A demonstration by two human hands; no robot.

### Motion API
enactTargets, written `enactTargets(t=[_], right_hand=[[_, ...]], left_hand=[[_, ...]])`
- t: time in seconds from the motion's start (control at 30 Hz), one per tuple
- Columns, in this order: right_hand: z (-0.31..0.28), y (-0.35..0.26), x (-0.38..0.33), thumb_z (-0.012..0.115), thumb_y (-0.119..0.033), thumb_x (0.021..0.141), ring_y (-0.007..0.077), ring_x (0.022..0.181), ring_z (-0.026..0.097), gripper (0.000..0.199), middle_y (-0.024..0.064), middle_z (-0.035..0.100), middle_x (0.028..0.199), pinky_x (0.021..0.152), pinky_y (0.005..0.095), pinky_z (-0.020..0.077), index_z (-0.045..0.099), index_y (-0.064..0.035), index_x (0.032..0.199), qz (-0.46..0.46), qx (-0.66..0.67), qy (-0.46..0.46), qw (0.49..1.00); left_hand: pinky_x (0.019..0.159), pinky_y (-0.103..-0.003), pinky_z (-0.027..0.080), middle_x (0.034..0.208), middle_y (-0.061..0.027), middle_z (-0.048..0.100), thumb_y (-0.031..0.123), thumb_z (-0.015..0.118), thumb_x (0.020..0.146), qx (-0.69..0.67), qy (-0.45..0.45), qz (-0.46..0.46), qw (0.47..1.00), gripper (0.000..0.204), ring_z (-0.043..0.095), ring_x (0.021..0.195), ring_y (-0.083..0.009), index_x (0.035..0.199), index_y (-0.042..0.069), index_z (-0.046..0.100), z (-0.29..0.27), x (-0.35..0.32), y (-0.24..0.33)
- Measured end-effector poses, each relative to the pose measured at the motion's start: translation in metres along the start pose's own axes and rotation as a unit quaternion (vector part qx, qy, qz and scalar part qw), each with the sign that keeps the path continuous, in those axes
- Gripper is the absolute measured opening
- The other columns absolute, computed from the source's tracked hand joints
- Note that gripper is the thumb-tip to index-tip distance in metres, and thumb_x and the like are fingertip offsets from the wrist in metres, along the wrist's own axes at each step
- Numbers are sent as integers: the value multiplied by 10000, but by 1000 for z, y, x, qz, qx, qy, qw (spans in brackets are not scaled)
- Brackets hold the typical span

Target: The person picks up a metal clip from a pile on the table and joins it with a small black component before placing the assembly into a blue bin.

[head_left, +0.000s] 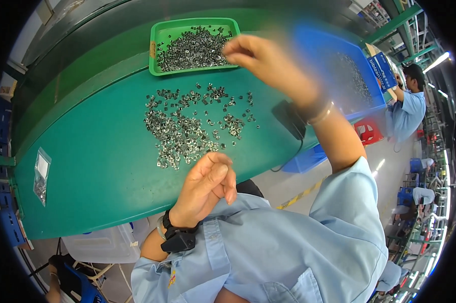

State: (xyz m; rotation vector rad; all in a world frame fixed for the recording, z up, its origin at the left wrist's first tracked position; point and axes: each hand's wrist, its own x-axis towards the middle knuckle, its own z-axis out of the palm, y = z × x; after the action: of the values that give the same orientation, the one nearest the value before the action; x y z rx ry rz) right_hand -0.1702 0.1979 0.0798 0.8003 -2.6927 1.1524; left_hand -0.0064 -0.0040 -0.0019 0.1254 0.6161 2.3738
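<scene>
My left hand [205, 184] hovers at the table's near edge, palm side up. Its fingers are curled and the thumb is bent in against them; whatever they may hold is hidden. Just beyond it lies a loose spread of small shiny metal parts [180, 134] on the green table mat [96, 156]. My right hand [253, 55] reaches over the right end of a green tray [195, 71] heaped with the same kind of small parts [195, 48]. Thumb and fingers there are drawn together in a pinch, and I cannot make out anything between them.
A large blue bin [334, 76] with small parts stands at the right, partly behind my blurred right forearm. A dark flat device [288, 118] with a cable sits near it. A clear plastic bag [42, 177] lies far left. Another person [412, 108] works beyond the bin.
</scene>
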Motion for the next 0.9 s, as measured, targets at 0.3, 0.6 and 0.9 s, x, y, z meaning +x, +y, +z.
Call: enactTargets(t=[0.3, 0.6, 0.9], right_hand=[[-7, 40, -63, 628, -85, 820, 215, 849, 594, 157, 88, 604, 884, 759, 305, 474, 617, -35, 969, -13, -147, -126, 981], [-14, 32, -97, 626, -57, 838, 167, 811, 609, 107, 71, 617, 891, 738, 277, 484, 607, -6, 930, 198, 111, -37, 973], [28, -35, -127, 629, 4, 821, 143, 867, 578, 112, 49, 598, 935, 765, 284, 479, 606, -5, 931, 158, 458, -9, 874]], left_hand=[[530, -324, 453, 745, -97, 560, 159, 472, 957, 39, -25, -28, 999, 152, 541, 571, -180, 1070, 57, 482, -5, 1, -2], [580, -285, 470, 784, -80, 576, 130, 469, 959, 45, -5, -11, 999, 134, 556, 622, -153, 1056, 40, 489, 3, 3, -3], [539, -270, 463, 748, -60, 552, 178, 497, 950, 158, 95, 20, 983, 186, 541, 595, -132, 1063, 30, 509, 27, 11, -2]])
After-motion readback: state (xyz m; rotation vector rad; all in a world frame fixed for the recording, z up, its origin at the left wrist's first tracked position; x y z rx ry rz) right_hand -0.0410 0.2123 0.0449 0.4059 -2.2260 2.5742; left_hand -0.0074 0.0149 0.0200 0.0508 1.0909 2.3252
